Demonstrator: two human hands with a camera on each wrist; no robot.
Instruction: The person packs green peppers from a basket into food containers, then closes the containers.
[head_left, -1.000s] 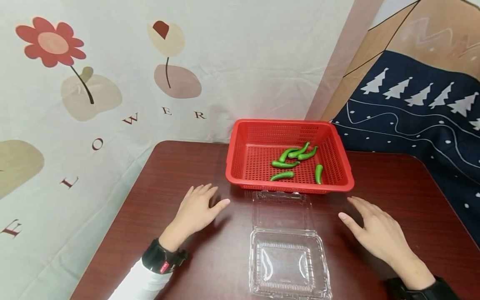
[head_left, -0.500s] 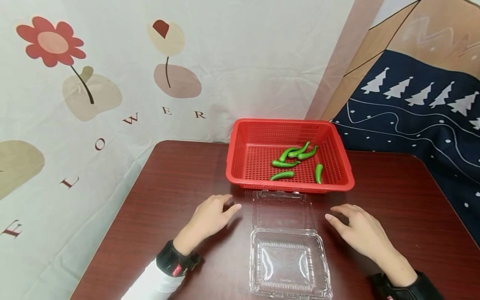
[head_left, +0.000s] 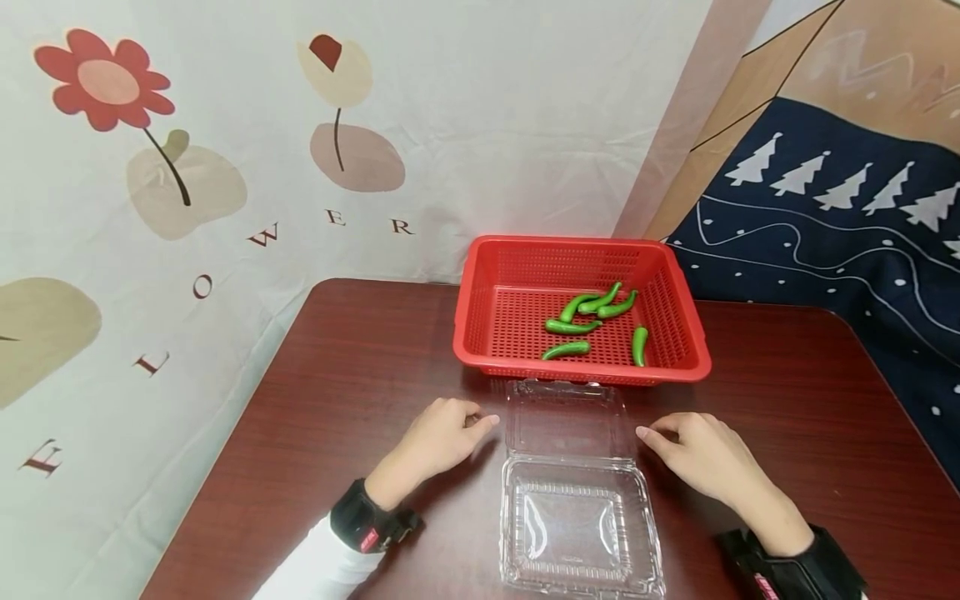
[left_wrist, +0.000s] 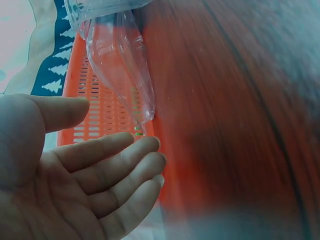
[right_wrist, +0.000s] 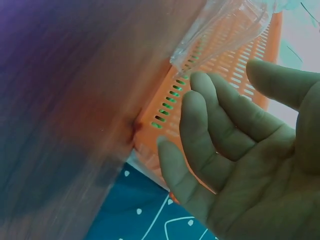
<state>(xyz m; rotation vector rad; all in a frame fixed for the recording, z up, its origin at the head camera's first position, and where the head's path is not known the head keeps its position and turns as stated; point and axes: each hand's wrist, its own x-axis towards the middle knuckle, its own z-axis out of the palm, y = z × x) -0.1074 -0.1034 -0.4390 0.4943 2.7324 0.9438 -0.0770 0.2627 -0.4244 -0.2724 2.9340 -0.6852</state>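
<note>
A clear plastic clamshell box (head_left: 573, 529) lies opened flat on the dark red table, its lid (head_left: 566, 421) toward the basket. Just left of the lid is my left hand (head_left: 442, 437), fingers loosely bent and holding nothing; the left wrist view shows its bare palm (left_wrist: 55, 195). On the lid's other side hovers my right hand (head_left: 701, 454), likewise with nothing in its relaxed fingers (right_wrist: 195, 125). Neither hand visibly touches the box. Beyond the lid stands a red perforated basket (head_left: 480, 358) with several green chili peppers (head_left: 573, 327) inside.
The wooden table (head_left: 337, 358) has rounded far corners. Behind it hangs a pale cloth (head_left: 487, 100) printed with flowers and letters, and a dark blue cloth (head_left: 825, 242) with white trees is at the right.
Both hands have moved inward toward the box lid, the left to the right and the right to the left. Their fingers have bent a little. The box, basket and peppers stay put.
</note>
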